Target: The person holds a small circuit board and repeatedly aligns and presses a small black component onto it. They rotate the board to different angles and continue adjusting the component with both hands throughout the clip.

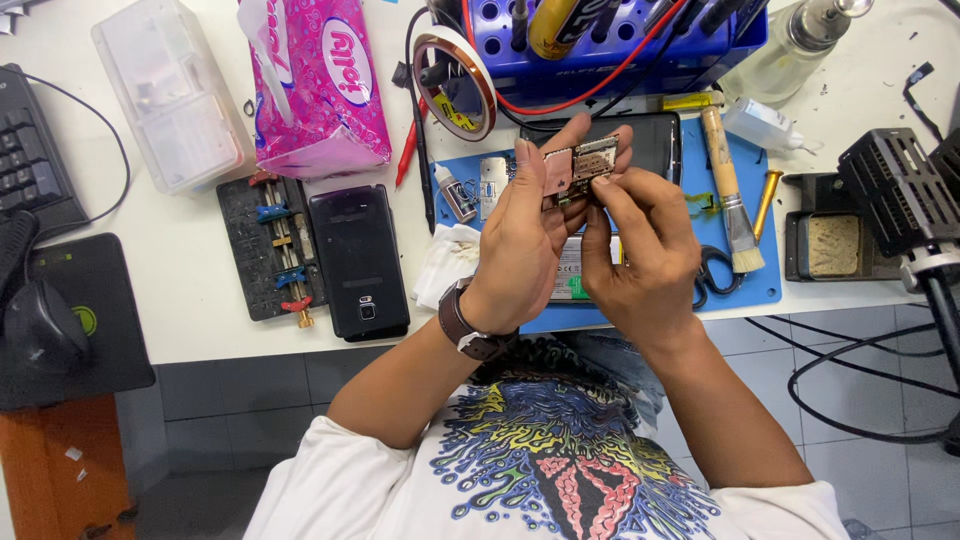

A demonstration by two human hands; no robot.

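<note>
My left hand (525,240) and my right hand (640,250) are raised together over a blue work mat (765,285). Between their fingertips they hold a small phone circuit board (580,165) with copper-coloured shields and a metal card slot. The left hand, with a brown watch on its wrist, grips the board's left end. My right hand pinches its right edge with thumb and forefinger. Under the hands lies an opened phone body (650,140) and part of a battery (570,280), mostly hidden.
A black phone back (358,260) and a black repair jig (272,245) lie left of the mat. Behind are a pink tissue pack (315,80), a tape roll (455,80) and a blue tool rack (620,45). A brush (730,190), scissors (712,275) and a soldering stand (900,190) sit right.
</note>
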